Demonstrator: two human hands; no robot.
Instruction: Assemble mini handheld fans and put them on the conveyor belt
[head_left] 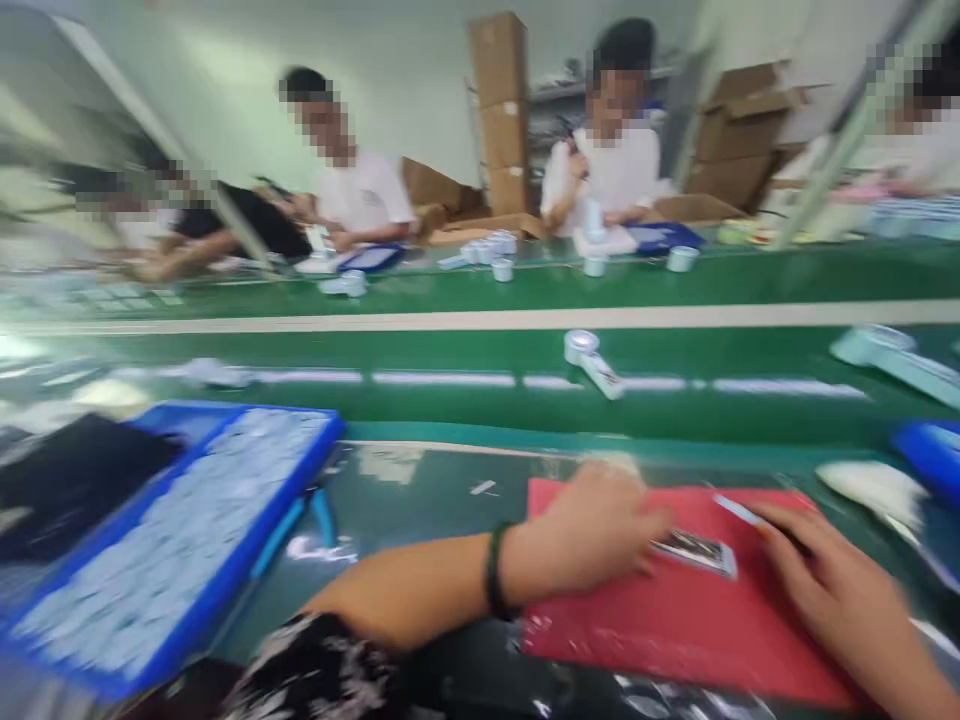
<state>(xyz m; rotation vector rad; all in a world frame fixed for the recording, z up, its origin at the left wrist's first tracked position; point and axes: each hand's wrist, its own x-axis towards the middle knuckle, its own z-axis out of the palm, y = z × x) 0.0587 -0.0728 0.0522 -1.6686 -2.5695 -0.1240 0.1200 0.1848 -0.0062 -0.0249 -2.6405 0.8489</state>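
A red mat (750, 630) lies on the worktable in front of me. My left hand (581, 525) reaches over it, fingers curled down on a white elongated housing (701, 553) with dark parts showing in its open side. Much of that housing is hidden by the hand, and a pale rounded shape (619, 465) shows just beyond the knuckles. Over the mat's right side, my right hand (832, 580) is closed with a thin light-blue strip (739, 510) at its fingertips. Something dark shows by the right palm, too blurred to name.
At left, a blue tray (300, 470) holds many pale-blue pieces, beside blue-handled pliers (292, 525). A green conveyor belt (450, 350) runs across, carrying a round-headed handheld device (592, 362) and a pale-green one (900, 360). Several people sit along the far side.
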